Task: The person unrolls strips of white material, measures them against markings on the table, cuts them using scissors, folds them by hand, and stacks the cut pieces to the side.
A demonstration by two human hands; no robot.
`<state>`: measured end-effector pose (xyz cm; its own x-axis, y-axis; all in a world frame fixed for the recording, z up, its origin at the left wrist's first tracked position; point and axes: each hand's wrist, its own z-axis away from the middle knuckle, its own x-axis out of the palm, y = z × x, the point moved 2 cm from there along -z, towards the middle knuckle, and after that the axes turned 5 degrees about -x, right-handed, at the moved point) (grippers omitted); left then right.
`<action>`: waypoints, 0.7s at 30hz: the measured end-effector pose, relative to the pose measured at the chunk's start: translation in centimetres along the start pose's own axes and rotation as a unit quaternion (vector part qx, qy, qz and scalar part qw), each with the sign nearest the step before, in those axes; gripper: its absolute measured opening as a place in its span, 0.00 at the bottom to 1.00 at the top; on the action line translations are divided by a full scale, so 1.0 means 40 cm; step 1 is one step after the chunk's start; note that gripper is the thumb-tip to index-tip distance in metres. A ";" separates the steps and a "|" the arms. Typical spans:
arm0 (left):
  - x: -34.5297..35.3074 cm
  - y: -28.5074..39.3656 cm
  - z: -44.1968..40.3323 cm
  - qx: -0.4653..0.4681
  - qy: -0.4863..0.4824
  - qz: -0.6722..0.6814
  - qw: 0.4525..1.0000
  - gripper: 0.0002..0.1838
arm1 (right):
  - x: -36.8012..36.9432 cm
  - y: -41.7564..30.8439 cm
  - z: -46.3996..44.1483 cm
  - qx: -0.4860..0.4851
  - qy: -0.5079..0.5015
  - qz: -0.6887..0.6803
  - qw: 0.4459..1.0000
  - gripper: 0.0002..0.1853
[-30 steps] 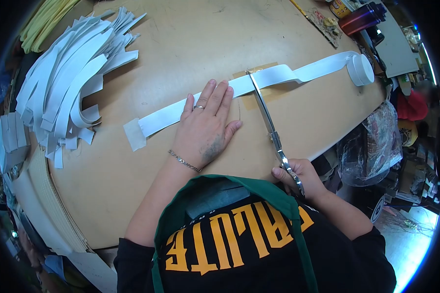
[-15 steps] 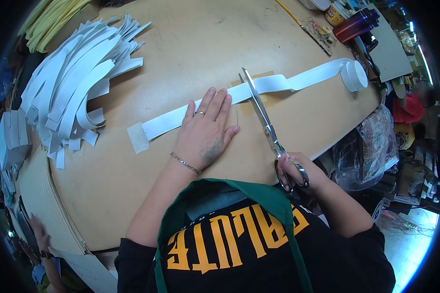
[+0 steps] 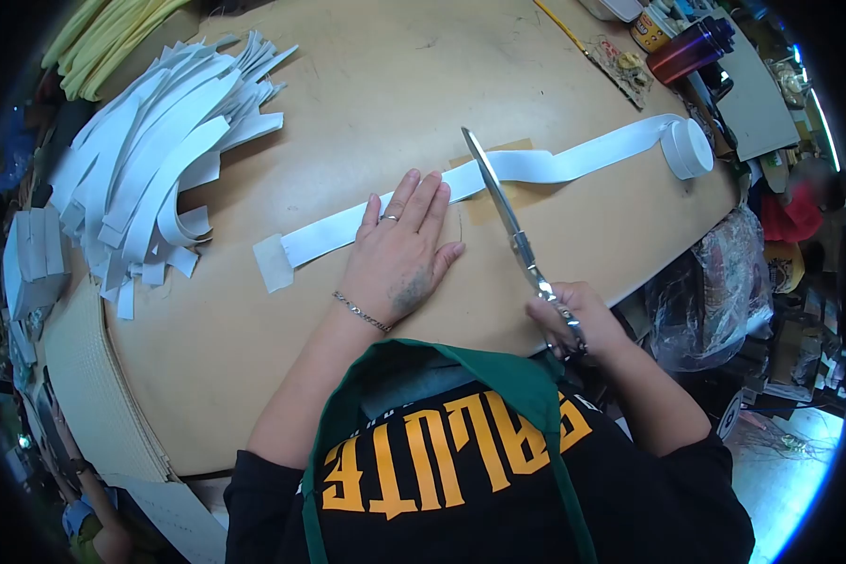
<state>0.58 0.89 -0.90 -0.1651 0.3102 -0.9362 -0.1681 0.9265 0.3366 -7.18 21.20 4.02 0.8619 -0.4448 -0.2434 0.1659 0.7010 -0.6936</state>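
Note:
A white strip [image 3: 324, 234] lies across the table, running right to a small white roll [image 3: 686, 148]. Flat on the strip, fingers spread, rests my left hand [image 3: 399, 244]. My right hand [image 3: 578, 324] grips the handles of metal scissors [image 3: 509, 221]. The scissor blades look closed together and lie across the strip, above a patch of brown tape [image 3: 491, 209]. A pale tape piece [image 3: 273, 263] sits at the strip's left end.
A heap of white strips [image 3: 150, 150] lies at the left, near a yellow bundle [image 3: 103, 47]. A brush [image 3: 559, 25] and a purple bottle [image 3: 691, 51] are at the upper right. Another person's arm [image 3: 94, 489] shows at the lower left.
The scissors opened slightly across the strip, then closed again. My left hand stays on the strip. Another person's arm has come into view at the lower left.

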 end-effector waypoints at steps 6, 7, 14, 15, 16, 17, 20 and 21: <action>0.002 0.004 -0.003 -0.010 -0.012 -0.012 1.000 0.33 | -0.160 -0.085 0.028 -0.342 0.022 -0.091 0.935 0.22; 0.003 0.004 -0.005 -0.010 -0.013 -0.017 1.000 0.33 | -0.190 -0.130 0.021 -0.415 0.077 -0.089 0.902 0.27; 0.001 0.007 -0.010 -0.032 -0.037 -0.027 0.998 0.36 | -0.435 -0.270 -0.297 -0.192 0.316 0.345 0.863 0.25; 0.000 0.010 -0.008 -0.037 -0.040 -0.025 0.998 0.36 | -0.448 -0.265 -0.353 -0.172 0.325 0.381 0.848 0.23; -0.002 0.013 -0.009 -0.043 -0.044 -0.021 0.998 0.36 | -0.463 -0.254 -0.402 -0.178 0.340 0.401 0.832 0.21; -0.004 0.015 -0.009 -0.043 -0.049 -0.022 0.998 0.36 | -0.476 -0.238 -0.448 -0.183 0.352 0.421 0.816 0.19; -0.005 0.015 -0.011 -0.049 -0.056 -0.017 0.997 0.36 | -0.495 -0.238 -0.464 -0.153 0.296 0.444 0.832 0.17; -0.006 0.015 -0.012 -0.049 -0.054 -0.016 0.997 0.36 | -0.491 -0.239 -0.459 -0.133 0.262 0.444 0.847 0.17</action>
<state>0.06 1.29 -0.40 -0.0532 0.3069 -0.9503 -0.2658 0.9129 0.3097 -34.48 13.01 2.98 0.2484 -0.0432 -0.9677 -0.6094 0.7696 -0.1908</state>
